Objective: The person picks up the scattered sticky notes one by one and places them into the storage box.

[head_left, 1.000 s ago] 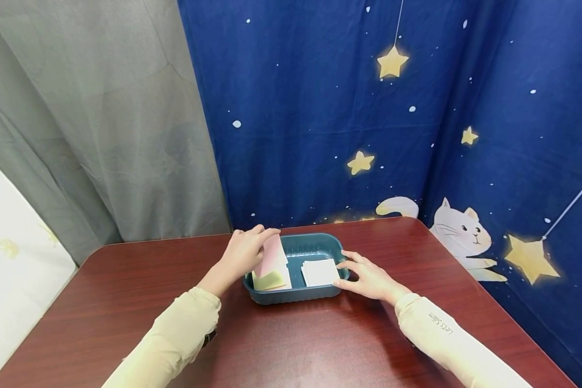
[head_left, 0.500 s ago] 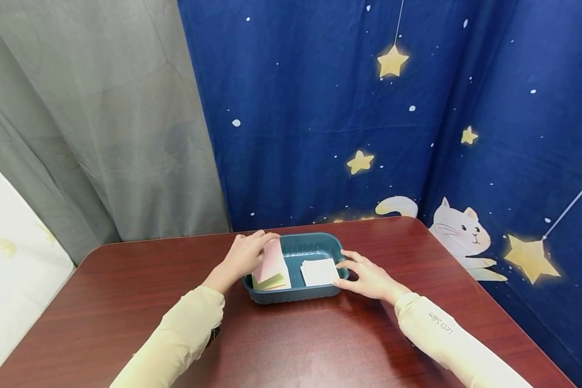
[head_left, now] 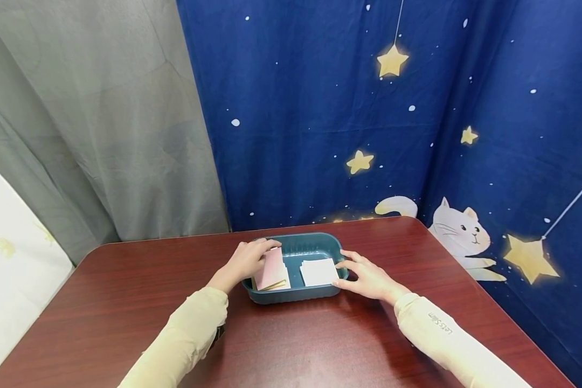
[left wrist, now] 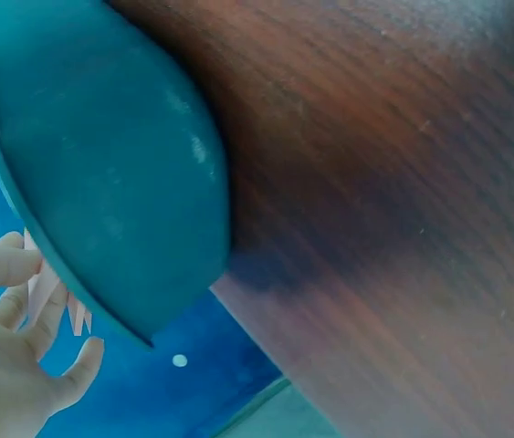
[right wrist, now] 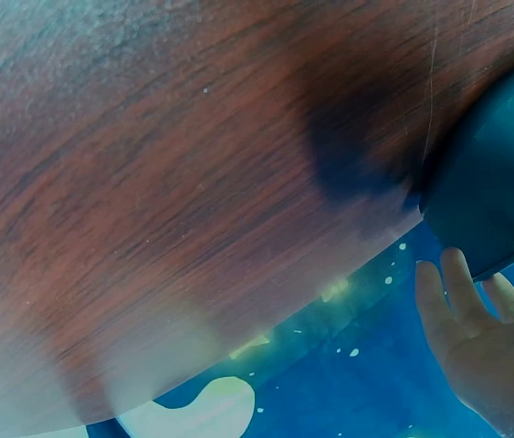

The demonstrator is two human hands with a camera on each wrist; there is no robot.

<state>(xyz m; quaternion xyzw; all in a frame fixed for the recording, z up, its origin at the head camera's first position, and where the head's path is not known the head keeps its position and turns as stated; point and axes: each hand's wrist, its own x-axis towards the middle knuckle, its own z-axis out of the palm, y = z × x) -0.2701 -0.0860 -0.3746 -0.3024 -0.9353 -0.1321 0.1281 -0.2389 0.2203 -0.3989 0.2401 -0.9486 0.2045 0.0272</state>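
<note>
In the head view, a dark teal plastic basket (head_left: 295, 295) stands on the table. My left hand (head_left: 246, 261) reaches over its left end and holds a pink paper pad (head_left: 271, 269) by the far part. The pad lies over yellow and white sheets, its near edge low in the basket. In the left wrist view, pink paper (left wrist: 45, 287) shows among the left hand's fingers (left wrist: 78, 370). A stack of white paper (head_left: 319, 272) lies in the right half. My right hand (head_left: 368, 277) rests on the right rim, fingers spread; some fingertips are hidden in the right wrist view.
The reddish-brown wooden table (head_left: 281, 345) extends around the basket on all sides. Behind its far edge hang a grey curtain (head_left: 165, 161) and a blue curtain (head_left: 310, 134) with stars and a cat.
My left hand has moved down and slightly towards me with the pink pad, which now lies flatter and covers most of the yellow sheet. The right hand has stayed at the rim.
</note>
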